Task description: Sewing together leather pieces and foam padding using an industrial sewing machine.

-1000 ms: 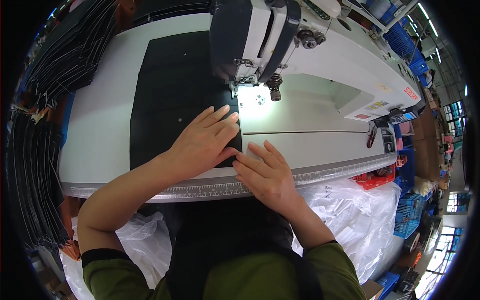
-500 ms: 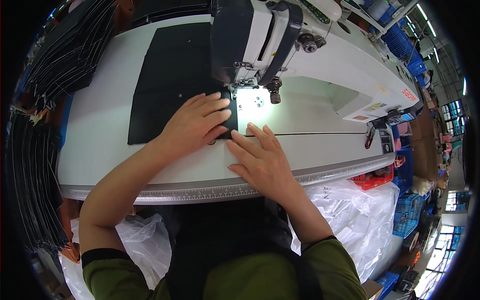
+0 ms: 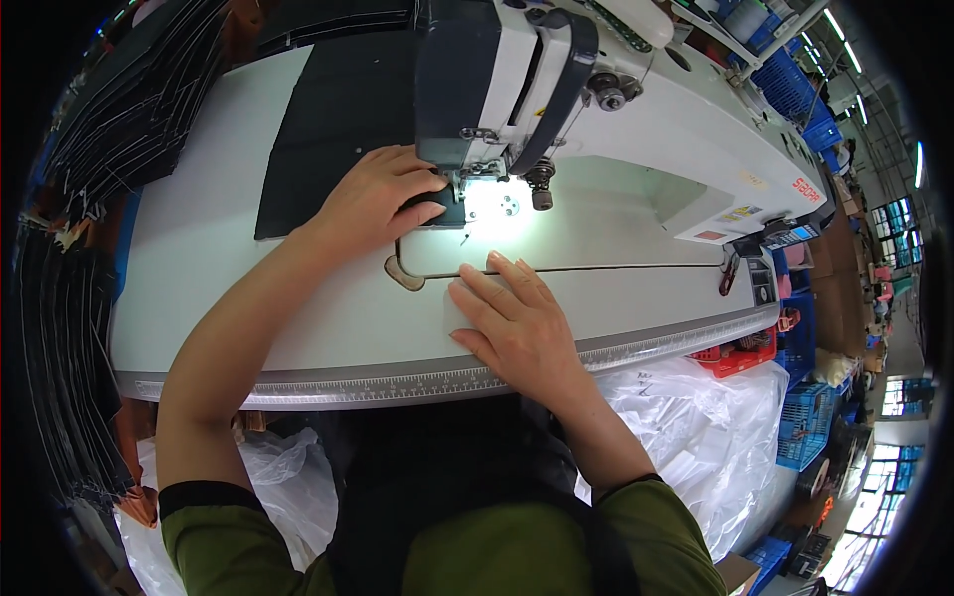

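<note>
A black flat fabric panel [image 3: 328,109] lies on the white sewing table [image 3: 199,308], its near right corner by the lit presser foot and needle [image 3: 459,181] of a sewing machine [image 3: 507,79]. My left hand [image 3: 383,199] lies on the panel just left of the foot, fingers apart and resting on it, grasping nothing. Its fingertips are close to the foot, partly under the machine head. My right hand [image 3: 512,328] lies open on the bare table below the lit needle plate [image 3: 509,207], touching no fabric.
Stacks of black panels [image 3: 119,109] stand at the left. A ruler strip [image 3: 348,382] runs along the front edge, with red scissor-like snips [image 3: 727,273] at the right. A red basket [image 3: 740,353], blue crates [image 3: 805,422] and white plastic bags [image 3: 686,427] sit around the table.
The black panel and my left hand have moved away from me, along the needle, uncovering more table. My right hand first moved forward and left the panel's edge, then stayed nearly still on the table.
</note>
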{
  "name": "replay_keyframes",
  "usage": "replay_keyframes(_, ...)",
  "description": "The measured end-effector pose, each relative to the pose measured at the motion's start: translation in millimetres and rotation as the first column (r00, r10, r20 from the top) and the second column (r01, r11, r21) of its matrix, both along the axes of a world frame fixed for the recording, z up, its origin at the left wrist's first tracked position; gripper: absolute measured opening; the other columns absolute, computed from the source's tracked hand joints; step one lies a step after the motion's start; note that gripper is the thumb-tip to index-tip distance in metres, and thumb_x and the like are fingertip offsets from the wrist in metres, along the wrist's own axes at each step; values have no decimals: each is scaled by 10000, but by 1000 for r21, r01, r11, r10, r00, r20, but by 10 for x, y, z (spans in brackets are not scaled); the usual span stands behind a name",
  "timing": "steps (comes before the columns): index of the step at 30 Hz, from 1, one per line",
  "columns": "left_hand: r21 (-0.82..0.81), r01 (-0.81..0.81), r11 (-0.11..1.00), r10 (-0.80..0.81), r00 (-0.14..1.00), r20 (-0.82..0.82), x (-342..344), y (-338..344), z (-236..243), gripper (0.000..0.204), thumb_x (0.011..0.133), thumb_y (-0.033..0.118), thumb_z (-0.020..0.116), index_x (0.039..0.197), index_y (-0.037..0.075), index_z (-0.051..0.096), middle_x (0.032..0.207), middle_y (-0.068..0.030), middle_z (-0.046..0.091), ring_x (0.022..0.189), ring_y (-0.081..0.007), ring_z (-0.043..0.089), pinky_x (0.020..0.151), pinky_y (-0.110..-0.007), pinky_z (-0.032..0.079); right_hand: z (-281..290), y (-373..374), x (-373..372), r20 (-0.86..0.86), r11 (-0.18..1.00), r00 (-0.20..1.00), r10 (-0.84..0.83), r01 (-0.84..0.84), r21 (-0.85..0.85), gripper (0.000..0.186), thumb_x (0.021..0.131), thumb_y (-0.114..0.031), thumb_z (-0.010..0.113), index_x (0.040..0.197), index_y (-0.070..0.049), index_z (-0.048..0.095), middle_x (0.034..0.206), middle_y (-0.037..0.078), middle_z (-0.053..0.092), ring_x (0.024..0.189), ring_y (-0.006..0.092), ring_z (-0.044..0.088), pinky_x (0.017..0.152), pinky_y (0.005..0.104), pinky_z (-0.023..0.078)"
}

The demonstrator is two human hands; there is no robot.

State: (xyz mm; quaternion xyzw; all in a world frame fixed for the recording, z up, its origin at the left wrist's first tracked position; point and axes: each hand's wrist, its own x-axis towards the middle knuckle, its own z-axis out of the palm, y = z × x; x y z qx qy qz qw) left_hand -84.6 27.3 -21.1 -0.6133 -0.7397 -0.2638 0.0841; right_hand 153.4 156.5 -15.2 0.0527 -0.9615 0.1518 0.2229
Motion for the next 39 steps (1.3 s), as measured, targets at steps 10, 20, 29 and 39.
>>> replay_keyframes(10, -6, -30, 1000, 30, 999, 10, -172, 91, 65, 318, 861, 264, 753, 1101, 60, 713, 1280, -67, 657, 1213, -292, 591, 1061, -418, 420, -2, 1, 20, -20, 1000, 1000, 6, -6, -13, 381, 864, -252, 751, 1204, -87, 702, 1311, 36, 680, 1301, 296, 578, 1115, 439, 439)
replay_keyframes(20, -70, 43, 997, -26, 971, 237, -203, 75, 214, 342, 867, 264, 757, 1123, 42, 714, 1230, -109, 688, 1160, -290, 633, 989, -371, 475, 61, 15, 123, 29, 1000, 999, -24, 24, 8, 389, 847, -219, 758, 1205, -79, 701, 1310, 57, 678, 1297, 306, 578, 1103, 440, 441)
replay_keyframes(29, -23, -892, 452, 759, 371, 535, -2048, -441, 168, 594, 931, 377, 653, 1362, -27, 584, 1284, -214, 664, 1146, -344, 655, 1003, -404, 508, -65, -51, 284, -152, 993, 982, -114, 113, -12, 321, 774, -61, 740, 1094, -41, 733, 1183, 101, 731, 1151, 320, 663, 964, 414, 528)
replay_keyframes(39, 417, -465, 781, -123, 540, 833, -1702, -328, 1784, 318, 840, 17, 616, 1158, 42, 621, 984, -120, 696, 781, -194, 635, 666, -316, 521, -201, -16, 395, -168, 995, 981, -99, 102, 9, 267, 795, -31, 709, 1061, -27, 721, 1158, 112, 734, 1132, 343, 665, 967, 443, 520)
